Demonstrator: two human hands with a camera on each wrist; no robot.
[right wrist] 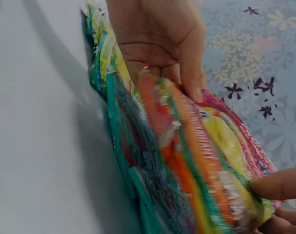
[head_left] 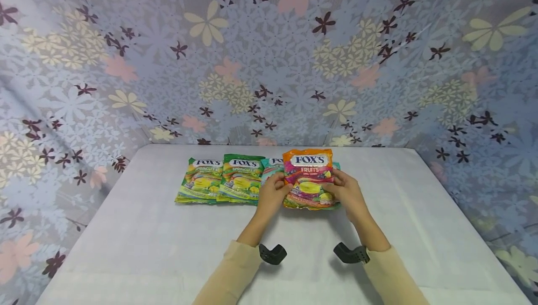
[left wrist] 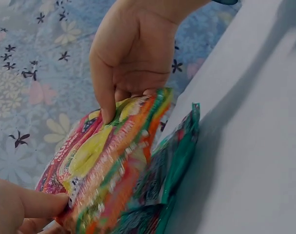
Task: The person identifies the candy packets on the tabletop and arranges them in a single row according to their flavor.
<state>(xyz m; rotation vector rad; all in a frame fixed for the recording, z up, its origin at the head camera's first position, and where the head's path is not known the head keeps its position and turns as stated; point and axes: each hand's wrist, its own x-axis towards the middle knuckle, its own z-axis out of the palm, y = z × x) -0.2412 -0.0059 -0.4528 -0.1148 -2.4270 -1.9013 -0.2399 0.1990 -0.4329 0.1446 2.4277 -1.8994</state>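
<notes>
Both hands hold an orange and magenta bag of fruit candy [head_left: 308, 179] by its two sides, its printed front turned to me. My left hand [head_left: 270, 196] grips the left edge, thumb on the front. The right hand [head_left: 350, 194] grips the right edge likewise. Behind this bag, partly hidden, are teal candy bags [head_left: 269, 168]; in the right wrist view, teal bags [right wrist: 138, 151] lie close beneath it. Whether the orange bag touches them is hard to tell. Left of the hands, green spring tea candy bags [head_left: 240, 179] lie in a row.
Another green candy bag [head_left: 200, 181] lies at the left end of the row. The white-covered table [head_left: 147, 249] ends at a flower-patterned curtain [head_left: 252, 62] behind and at both sides. Black wrist cameras [head_left: 272, 254] project inward from both wrists.
</notes>
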